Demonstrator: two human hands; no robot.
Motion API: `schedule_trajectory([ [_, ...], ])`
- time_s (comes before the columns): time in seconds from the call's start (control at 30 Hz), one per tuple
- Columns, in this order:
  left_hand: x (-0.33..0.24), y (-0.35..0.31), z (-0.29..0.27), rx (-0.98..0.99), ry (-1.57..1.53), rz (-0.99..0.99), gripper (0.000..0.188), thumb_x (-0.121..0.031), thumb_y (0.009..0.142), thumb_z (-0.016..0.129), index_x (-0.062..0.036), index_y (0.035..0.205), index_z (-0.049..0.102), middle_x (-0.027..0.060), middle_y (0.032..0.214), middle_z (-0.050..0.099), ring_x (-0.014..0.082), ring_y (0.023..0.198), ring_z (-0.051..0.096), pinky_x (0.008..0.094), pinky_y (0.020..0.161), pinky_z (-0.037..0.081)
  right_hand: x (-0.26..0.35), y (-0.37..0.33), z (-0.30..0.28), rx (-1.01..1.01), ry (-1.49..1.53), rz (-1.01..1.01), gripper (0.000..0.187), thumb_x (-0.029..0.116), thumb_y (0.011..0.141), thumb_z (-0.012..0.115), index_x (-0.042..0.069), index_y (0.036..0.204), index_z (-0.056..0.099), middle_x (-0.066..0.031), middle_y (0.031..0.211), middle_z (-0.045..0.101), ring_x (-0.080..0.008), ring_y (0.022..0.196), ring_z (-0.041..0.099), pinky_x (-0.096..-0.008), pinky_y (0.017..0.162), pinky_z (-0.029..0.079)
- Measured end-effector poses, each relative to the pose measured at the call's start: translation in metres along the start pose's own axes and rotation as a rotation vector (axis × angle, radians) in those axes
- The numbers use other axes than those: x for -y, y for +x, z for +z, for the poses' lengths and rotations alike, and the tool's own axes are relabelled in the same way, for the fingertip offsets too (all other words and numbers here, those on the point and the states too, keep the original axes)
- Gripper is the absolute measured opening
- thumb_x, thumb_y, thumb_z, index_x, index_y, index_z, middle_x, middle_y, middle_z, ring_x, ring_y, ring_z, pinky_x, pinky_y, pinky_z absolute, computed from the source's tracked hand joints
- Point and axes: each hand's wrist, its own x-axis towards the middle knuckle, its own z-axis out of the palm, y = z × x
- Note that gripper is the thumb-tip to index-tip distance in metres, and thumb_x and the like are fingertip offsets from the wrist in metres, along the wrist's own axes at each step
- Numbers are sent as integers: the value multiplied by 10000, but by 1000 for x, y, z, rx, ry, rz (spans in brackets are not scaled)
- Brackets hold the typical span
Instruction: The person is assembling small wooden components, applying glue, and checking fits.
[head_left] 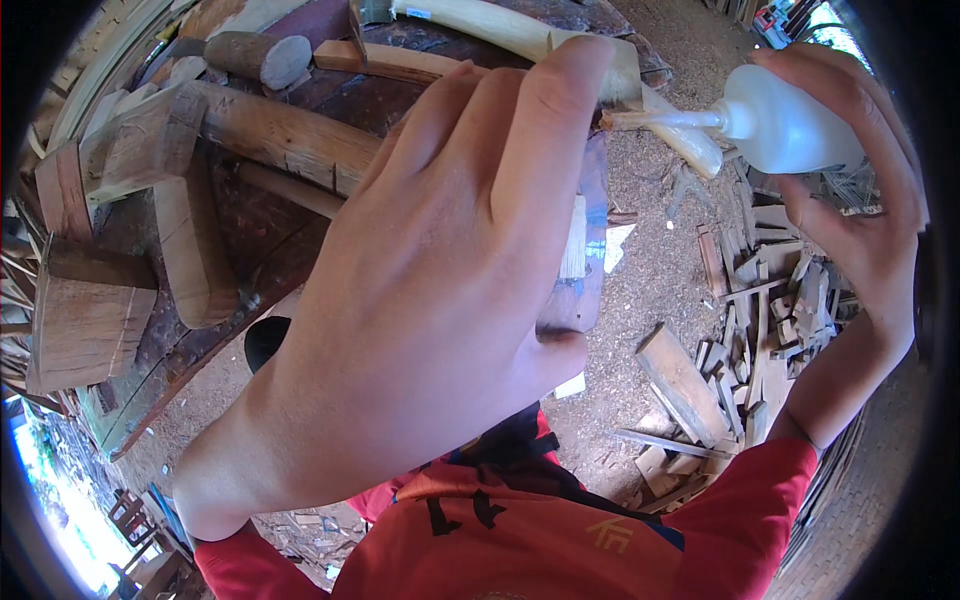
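The right hand (887,245) grasped a white bottle (795,122) at upper right, nozzle (675,119) pointing left, seemingly at an aiming step whose next move called for steadiness, while the left hand (440,230), palm hidden, showed no tellable grip.

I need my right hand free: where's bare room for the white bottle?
On the bench, a dark patch between the angled wood piece and the left hand looks bare. So does the sawdust-strewn floor between bench and scrap pile. The bench's left end is crowded with wood blocks.
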Motion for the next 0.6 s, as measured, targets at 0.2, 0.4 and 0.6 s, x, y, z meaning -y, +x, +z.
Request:
schedule_trajectory([
  [0.2, -2, 2, 1, 11, -19, -1, 1137, -87, 530, 922, -11, 1512, 354, 213, 1361, 523, 387, 1274, 554, 434, 1089, 438, 1, -1, -7, 54, -54, -7, 638, 15, 751, 766, 103, 1373, 658, -119, 1400, 636, -286, 1290, 616, -430, 1096, 496],
  [0.4, -7, 3, 0, 37, -45, -25, 1128, -86, 531, 921, -14, 1507, 360, 212, 1354, 528, 385, 1272, 558, 434, 1086, 441, 7, -10, -9, 66, -49, -15, 635, 26, 756, 764, 101, 1377, 653, -121, 1402, 634, -288, 1292, 615, -432, 1098, 494],
  [0.6, -11, 4, 0, 48, -61, -25, 1120, -86, 531, 919, -18, 1502, 365, 212, 1347, 534, 384, 1270, 562, 434, 1084, 443, 8, -15, -13, 71, -46, -13, 633, 37, 761, 761, 98, 1381, 648, -123, 1404, 632, -290, 1294, 613, -434, 1099, 492],
])
